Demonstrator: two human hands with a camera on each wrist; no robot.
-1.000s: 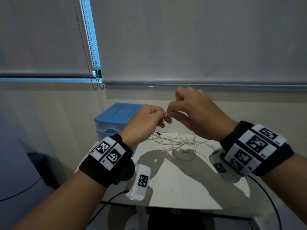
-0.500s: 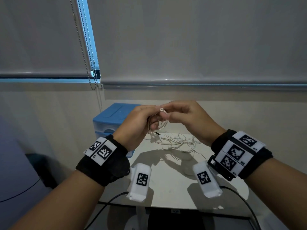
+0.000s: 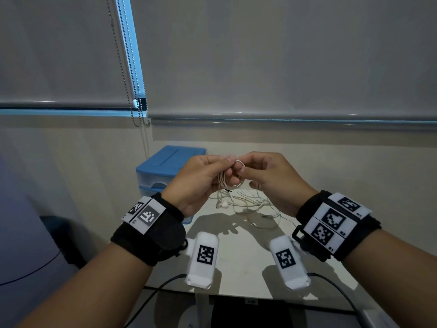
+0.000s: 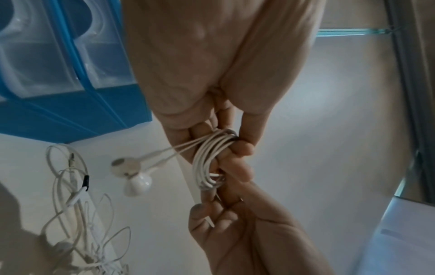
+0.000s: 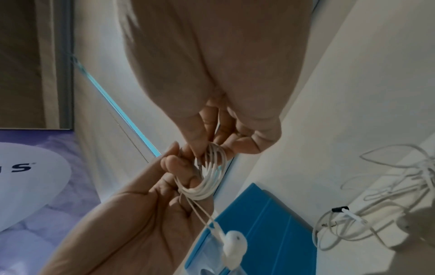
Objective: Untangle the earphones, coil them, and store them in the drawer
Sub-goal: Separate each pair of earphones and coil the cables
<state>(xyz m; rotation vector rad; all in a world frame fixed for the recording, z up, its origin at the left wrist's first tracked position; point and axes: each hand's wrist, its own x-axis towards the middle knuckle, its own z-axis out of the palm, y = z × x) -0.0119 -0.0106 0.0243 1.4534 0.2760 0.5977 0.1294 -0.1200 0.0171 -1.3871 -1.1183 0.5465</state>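
I hold a small coil of white earphone cord (image 3: 230, 177) in the air above the white table (image 3: 236, 268). My left hand (image 3: 227, 170) has the loops wound round its fingers, thumb on top. My right hand (image 3: 244, 169) pinches the same coil from the right. In the left wrist view the coil (image 4: 207, 163) sits on the left fingers and two earbuds (image 4: 132, 173) dangle from it. The right wrist view shows the coil (image 5: 209, 178) pinched between thumb and index finger. The blue drawer unit (image 3: 165, 166) stands behind my left hand, its drawers shut.
A second tangle of white earphones (image 3: 255, 205) lies loose on the table under my hands, also visible as a tangle (image 4: 77, 214) in the left wrist view. Behind are the wall, lowered blinds and a hanging bead chain (image 3: 132, 79). The table's front edge is near my wrists.
My right hand came down level with the left. The cord pinched between both hands is now wound into a coil on the left fingers, earbuds hanging below.
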